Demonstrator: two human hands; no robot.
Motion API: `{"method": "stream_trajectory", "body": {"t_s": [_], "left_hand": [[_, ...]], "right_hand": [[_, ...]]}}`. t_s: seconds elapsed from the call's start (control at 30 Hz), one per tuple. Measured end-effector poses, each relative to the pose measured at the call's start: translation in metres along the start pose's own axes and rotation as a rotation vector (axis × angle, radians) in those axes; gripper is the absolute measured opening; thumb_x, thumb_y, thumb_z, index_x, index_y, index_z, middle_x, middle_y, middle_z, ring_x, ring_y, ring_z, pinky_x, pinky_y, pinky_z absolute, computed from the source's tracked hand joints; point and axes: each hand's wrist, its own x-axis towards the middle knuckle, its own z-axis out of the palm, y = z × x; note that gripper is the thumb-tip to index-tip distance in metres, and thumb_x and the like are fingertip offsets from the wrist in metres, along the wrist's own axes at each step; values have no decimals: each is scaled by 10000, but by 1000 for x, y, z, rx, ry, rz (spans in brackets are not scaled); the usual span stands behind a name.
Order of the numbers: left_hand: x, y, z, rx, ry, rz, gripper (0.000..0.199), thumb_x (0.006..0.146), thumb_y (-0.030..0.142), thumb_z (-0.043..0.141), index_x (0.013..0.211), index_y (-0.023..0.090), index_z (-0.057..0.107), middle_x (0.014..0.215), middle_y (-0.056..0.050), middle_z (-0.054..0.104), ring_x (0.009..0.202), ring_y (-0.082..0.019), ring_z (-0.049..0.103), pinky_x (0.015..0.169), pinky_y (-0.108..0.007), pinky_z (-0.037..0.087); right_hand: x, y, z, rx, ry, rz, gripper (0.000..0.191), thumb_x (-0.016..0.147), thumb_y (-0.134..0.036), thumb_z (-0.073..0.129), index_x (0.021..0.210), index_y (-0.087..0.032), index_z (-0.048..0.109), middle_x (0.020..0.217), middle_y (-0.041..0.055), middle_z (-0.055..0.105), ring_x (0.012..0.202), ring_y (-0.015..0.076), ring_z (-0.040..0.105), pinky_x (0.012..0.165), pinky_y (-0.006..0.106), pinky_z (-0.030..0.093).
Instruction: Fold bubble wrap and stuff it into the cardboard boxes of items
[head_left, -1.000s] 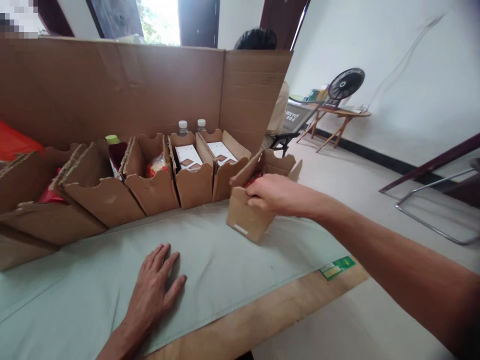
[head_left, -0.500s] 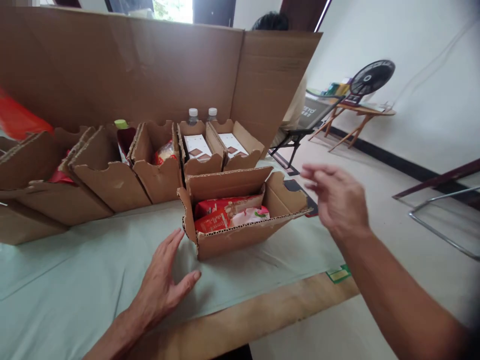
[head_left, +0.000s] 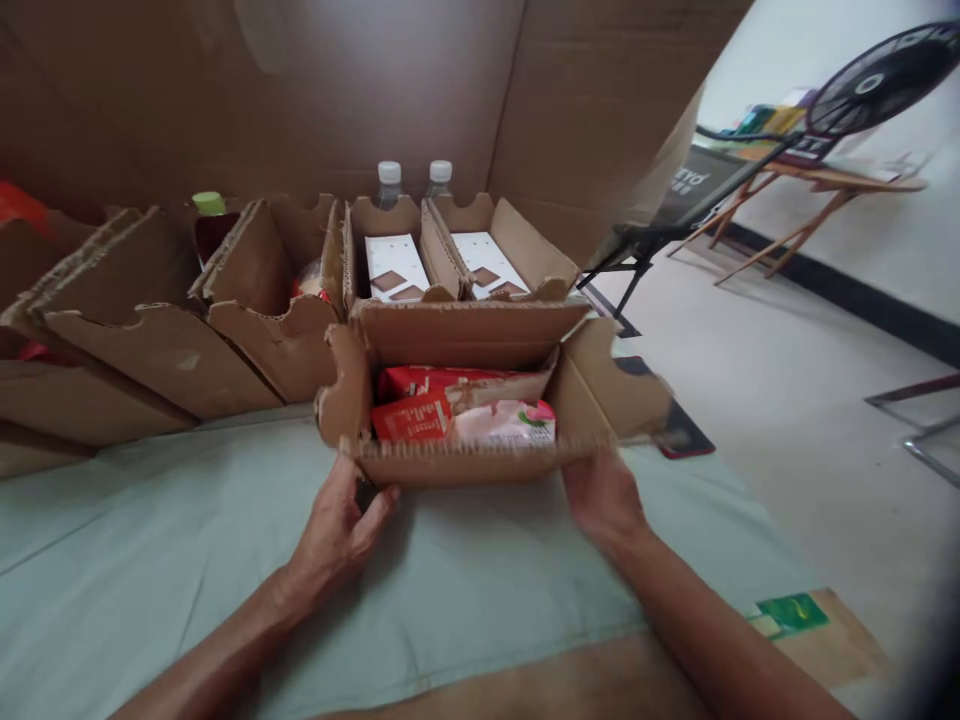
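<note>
Nearest to us, the bare wooden edge of the desk shows below a pale green cloth, with a green label on the wood at the right. Our forearms reach in over the cloth to the open cardboard box in front of us, which lies lengthwise across our view.

Our left hand is at the box's near left corner, its thumb spread away from the other fingers, whose tips are partly hidden by the cardboard. Our right hand touches the underside near the right end; it is blurred, and we cannot tell how its fingers are set. Inside the box we see red packaging and a pink and white packet. A dark flat object with a red edge lies just beyond the box's right end.

Behind the box stands a row of cardboard bins; two hold white cartons with brown squares. Two white-capped bottles and a green cap show farther back, before a tall cardboard panel. Off to the right are a folding chair, then a small wooden table carrying a black fan.
</note>
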Motion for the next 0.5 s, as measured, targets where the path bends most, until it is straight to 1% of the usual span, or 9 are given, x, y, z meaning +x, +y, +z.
{"method": "stream_trajectory", "body": {"t_s": [0.07,0.1,0.17,0.23,0.37,0.43,0.5], "left_hand": [[6,1,4,-8,41,27,169,863,349,621,947,203,643,872,-72,691,820,-242,658,755,-370,556],[7,0,6,-14,63,33,155,867,342,627,933,202,638,877,-74,692,810,-234,653,750,-361,550],[5,-5,8,-17,92,26,144,878,342,639,907,201,637,869,-77,696,786,-229,646,733,-353,539],[2,-11,9,-11,119,-8,166,889,353,643,938,195,641,886,-85,706,793,-233,653,738,-358,535],[-1,-20,10,-40,142,-80,218,914,366,620,1032,182,626,956,-93,718,856,-235,673,790,-363,538],[1,-20,9,-67,118,-89,204,926,362,603,1024,184,619,933,-80,711,834,-224,665,774,-349,536],[4,-19,8,-82,80,-78,179,930,345,593,1007,186,618,910,-71,701,821,-216,654,766,-340,533]], "right_hand": [[5,8,7,84,18,6,501,944,-655,532,1178,-253,717,1215,79,741,1163,291,666,1005,474,555],[6,12,10,134,26,18,528,902,-678,556,1163,-253,729,1196,77,756,1180,304,664,1026,482,545],[6,16,13,231,24,56,551,822,-684,648,1159,-258,738,1205,75,761,1226,313,652,1077,491,517],[4,18,11,294,-17,82,577,776,-695,704,1179,-284,737,1248,71,749,1277,309,631,1114,488,496],[1,16,6,314,-163,60,625,802,-754,671,1241,-312,722,1310,74,723,1345,303,589,1164,498,462],[2,16,5,307,-188,33,607,828,-744,653,1251,-313,719,1312,74,721,1360,305,577,1176,513,448],[5,16,5,299,-167,4,579,828,-727,666,1226,-312,726,1304,74,724,1355,312,579,1169,525,452]]}}
